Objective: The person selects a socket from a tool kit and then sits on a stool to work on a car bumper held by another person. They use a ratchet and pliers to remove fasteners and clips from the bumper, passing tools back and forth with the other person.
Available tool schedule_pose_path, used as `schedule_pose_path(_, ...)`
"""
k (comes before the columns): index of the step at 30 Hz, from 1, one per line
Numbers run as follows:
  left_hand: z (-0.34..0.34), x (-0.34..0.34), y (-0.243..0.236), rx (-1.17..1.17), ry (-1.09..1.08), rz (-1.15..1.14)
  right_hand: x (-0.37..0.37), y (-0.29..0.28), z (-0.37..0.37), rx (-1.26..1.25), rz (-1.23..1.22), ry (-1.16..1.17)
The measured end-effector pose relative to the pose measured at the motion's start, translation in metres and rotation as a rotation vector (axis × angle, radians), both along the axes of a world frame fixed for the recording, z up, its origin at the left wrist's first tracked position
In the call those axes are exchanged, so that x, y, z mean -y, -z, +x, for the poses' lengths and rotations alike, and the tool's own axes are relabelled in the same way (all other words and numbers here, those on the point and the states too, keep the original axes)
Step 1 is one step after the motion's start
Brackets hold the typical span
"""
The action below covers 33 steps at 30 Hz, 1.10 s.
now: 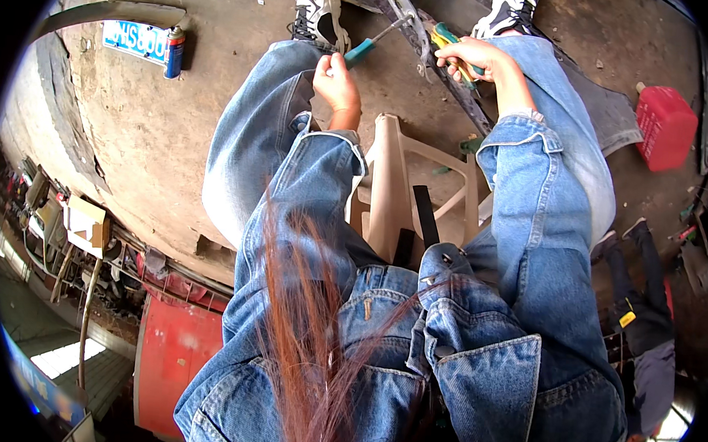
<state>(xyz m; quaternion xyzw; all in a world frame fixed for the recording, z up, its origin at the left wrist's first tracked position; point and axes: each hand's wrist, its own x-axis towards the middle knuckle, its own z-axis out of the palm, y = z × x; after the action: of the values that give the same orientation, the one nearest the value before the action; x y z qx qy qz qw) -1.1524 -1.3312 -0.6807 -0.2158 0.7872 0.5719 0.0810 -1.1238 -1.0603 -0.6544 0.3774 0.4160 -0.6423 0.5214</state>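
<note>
Screwdriver (359,53) looked light, stiff, likely best held by its teal handle, where the left hand (338,86) pinched it; right hand (480,60) clasped yellow-green pliers (445,36).

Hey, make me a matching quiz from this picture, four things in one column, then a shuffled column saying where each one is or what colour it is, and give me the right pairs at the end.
Things
1. Teal-handled screwdriver
2. Yellow-and-green hand tool
3. Jug
4. Stool

Places or colours
A. Pale beige
B. In the right hand
C. Red
D. In the left hand

Right pairs
1-D; 2-B; 3-C; 4-A
</note>
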Motion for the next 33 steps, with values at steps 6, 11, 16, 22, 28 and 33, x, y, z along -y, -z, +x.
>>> schedule_pose_path(6,-0.024,0.012,0.016,0.419,-0.178,0.097,0.003,0.0,0.004,-0.007,0.023,-0.025)
schedule_pose_path(11,-0.038,0.017,-0.003,1.004,-0.236,0.249,0.007,0.003,0.008,-0.067,0.065,-0.081)
schedule_pose_path(16,-0.06,0.018,-0.026,1.204,-0.489,0.783,0.012,0.007,0.008,-0.068,0.077,-0.068)
schedule_pose_path(22,-0.081,0.016,-0.031,1.072,-0.186,0.646,0.012,0.002,0.006,-0.074,0.086,-0.079)
schedule_pose_path(28,-0.075,0.012,-0.039,0.763,0.18,0.46,0.007,0.005,0.008,-0.059,0.047,-0.036)
schedule_pose_path(33,-0.064,0.015,-0.041,0.795,0.217,0.406,0.008,0.006,0.009,-0.038,0.056,-0.04)
